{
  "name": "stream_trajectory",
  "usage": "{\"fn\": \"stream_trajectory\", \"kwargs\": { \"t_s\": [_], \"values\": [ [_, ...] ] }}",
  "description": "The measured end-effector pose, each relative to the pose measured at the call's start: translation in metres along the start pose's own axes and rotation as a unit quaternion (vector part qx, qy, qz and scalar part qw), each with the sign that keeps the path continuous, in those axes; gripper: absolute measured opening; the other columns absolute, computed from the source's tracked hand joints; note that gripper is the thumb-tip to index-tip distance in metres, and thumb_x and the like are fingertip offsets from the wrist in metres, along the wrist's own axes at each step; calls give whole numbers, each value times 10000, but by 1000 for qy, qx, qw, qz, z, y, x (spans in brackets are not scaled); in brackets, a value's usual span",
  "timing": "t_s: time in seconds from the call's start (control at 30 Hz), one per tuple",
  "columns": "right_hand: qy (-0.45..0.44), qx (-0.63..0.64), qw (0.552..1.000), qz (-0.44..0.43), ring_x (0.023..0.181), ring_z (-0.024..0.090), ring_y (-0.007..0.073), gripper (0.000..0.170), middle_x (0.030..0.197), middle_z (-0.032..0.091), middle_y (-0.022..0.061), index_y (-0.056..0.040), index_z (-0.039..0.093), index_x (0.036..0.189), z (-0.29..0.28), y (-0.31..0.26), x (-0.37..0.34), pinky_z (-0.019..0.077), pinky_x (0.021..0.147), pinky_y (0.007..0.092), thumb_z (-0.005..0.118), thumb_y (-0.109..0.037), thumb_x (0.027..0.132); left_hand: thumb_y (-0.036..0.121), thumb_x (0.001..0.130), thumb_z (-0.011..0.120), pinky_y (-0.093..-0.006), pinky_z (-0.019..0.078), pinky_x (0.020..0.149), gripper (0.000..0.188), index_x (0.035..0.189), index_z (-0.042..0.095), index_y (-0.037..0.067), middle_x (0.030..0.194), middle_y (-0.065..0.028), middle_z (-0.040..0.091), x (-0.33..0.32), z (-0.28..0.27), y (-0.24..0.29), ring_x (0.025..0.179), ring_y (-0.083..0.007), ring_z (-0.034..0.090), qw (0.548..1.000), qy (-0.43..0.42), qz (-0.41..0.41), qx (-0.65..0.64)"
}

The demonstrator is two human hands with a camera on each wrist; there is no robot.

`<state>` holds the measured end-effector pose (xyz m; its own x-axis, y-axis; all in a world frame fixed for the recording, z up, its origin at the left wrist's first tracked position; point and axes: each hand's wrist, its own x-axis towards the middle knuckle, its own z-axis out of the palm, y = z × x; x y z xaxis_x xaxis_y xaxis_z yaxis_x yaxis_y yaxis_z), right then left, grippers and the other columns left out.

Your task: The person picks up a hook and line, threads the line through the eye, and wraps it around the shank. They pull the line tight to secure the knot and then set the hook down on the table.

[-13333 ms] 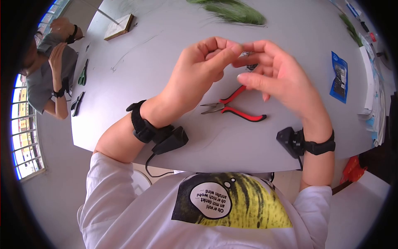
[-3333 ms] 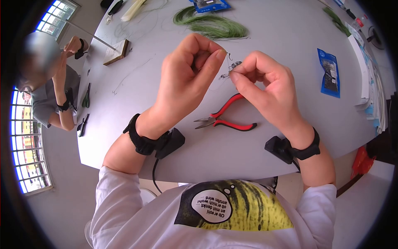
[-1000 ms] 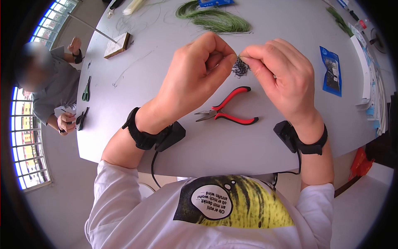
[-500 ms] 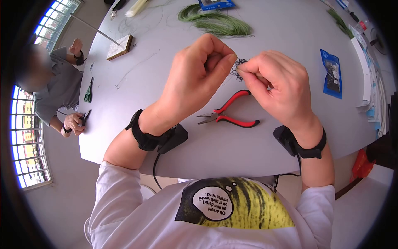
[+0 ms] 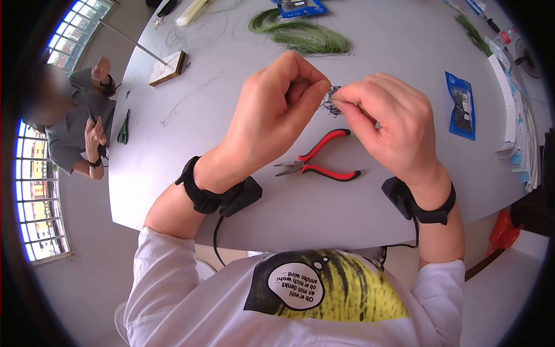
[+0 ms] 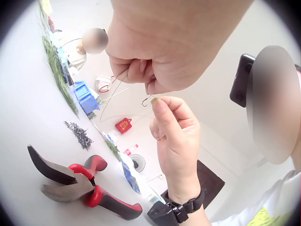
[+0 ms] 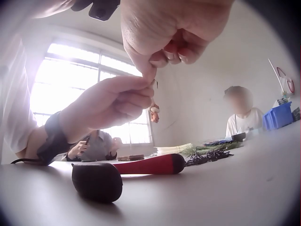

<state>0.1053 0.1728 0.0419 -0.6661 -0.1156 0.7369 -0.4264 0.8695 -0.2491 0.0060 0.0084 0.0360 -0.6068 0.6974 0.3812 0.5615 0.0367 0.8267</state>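
Note:
My left hand [image 5: 277,107] pinches a small fish hook [image 6: 145,102] between thumb and forefinger; its bend sticks out below the fingertips in the left wrist view. Thin fishing line [image 6: 101,110] loops out from those fingers. Just beside it, my right hand [image 5: 393,118] pinches with thumb and forefinger at the line close to the hook, its grip partly hidden by the fingertips. Behind the fingers a pile of dark little hooks [image 5: 334,104] lies on the table [image 5: 243,225]. Red-handled pliers [image 5: 330,172] lie below the hands with their jaws apart.
A green bundle of line [image 5: 312,36] lies at the back, beside a blue packet [image 5: 300,7]. Another blue packet [image 5: 461,107] is at right, near stacked papers [image 5: 511,110]. At left are a wooden block with a rod [image 5: 167,68], green scissors [image 5: 124,128] and another person [image 5: 75,121].
Earlier my right fingers were spread, then pinched the line; a second ago they met the left fingertips, and since then have drawn slightly down. The other person has lifted a hand from the table edge.

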Motion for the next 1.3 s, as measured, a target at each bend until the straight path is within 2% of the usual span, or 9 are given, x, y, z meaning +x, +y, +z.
{"fn": "stream_trajectory", "kwargs": {
  "t_s": [0.03, 0.67, 0.9, 1.3],
  "values": [
    [0, -2, 1000, -2, 605, 582, 235, 142, 684, 606, 49, -64, 586, 786, 0, 0, 1, 454, 516, 338, 710, -15, 738, 27, 876, 635, -241, 327, 475, 80, 883, 570, -18, 549, 5, 445, 1, -1, 0, 515, -59, 370, 1000, 4, -2, -2],
    [2, -8, 1000, -15, 587, 574, 223, 146, 685, 602, 49, -62, 600, 778, -2, 1, -1, 446, 502, 326, 727, -27, 717, 11, 882, 631, -235, 331, 477, 68, 876, 569, -17, 558, 8, 465, -1, 0, 1, 520, -50, 377, 1000, -1, -16, -22],
    [18, -13, 999, -24, 587, 570, 223, 135, 681, 593, 42, -71, 600, 789, -4, 5, 1, 441, 502, 330, 722, -44, 736, 17, 884, 636, -242, 337, 477, 71, 869, 573, -11, 580, -5, 472, -2, 2, 3, 525, -63, 387, 1000, -22, 2, 3],
    [19, 29, 999, 24, 603, 581, 214, 124, 697, 613, 38, -77, 616, 811, -6, 10, 0, 452, 524, 315, 723, -44, 758, 23, 898, 632, -243, 349, 481, 85, 880, 557, -12, 600, -26, 513, -3, 2, 5, 524, -69, 405, 998, -64, 4, 19]
  ]
}}
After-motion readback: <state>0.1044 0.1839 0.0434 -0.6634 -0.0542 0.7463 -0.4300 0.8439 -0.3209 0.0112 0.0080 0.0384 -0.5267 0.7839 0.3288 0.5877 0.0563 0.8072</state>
